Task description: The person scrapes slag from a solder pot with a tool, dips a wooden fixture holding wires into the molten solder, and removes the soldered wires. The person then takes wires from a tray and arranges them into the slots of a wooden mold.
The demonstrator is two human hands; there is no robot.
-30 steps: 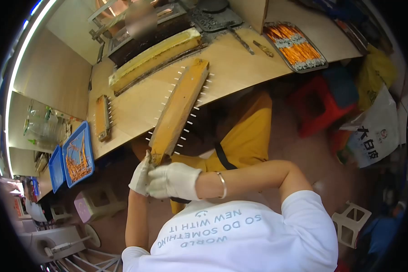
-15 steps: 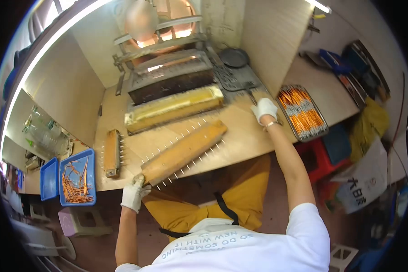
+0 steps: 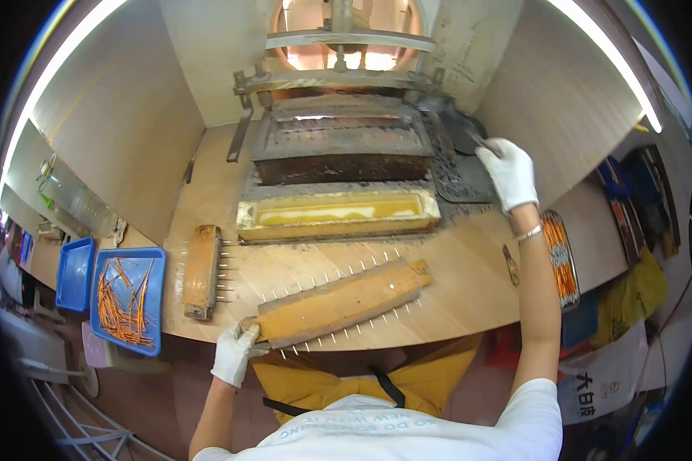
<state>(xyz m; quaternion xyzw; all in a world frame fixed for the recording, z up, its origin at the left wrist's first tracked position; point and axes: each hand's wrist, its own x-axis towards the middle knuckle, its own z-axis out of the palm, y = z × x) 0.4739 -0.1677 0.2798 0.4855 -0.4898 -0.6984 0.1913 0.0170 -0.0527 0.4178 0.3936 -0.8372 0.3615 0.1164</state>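
Note:
My left hand (image 3: 236, 352), in a white glove, is closed on the near-left end of a long wooden block (image 3: 346, 301) with metal pins sticking out along both long sides. My right hand (image 3: 509, 170), also gloved, is closed on a thin dark metal tool (image 3: 480, 141), its far end blurred over the black round pan (image 3: 463, 132). Below the pan is a dark tray (image 3: 465, 186) with black crumbs. A trough (image 3: 338, 211) with yellowish contents stands in front of a dark, crusted metal box (image 3: 342, 167).
A shorter pinned block (image 3: 202, 270) lies at left. Beyond it, a blue tray (image 3: 155, 303) holds copper-coloured rods beside another blue tray (image 3: 75, 273). At right, a metal tray (image 3: 561, 261) holds orange rods. A metal frame (image 3: 346, 81) stands at the back, with partition panels (image 3: 561, 100) at the sides.
My right hand has moved forward from the tray's near edge to beside the pan, carrying the tool. The camera view has turned. My left hand still grips the long block's end.

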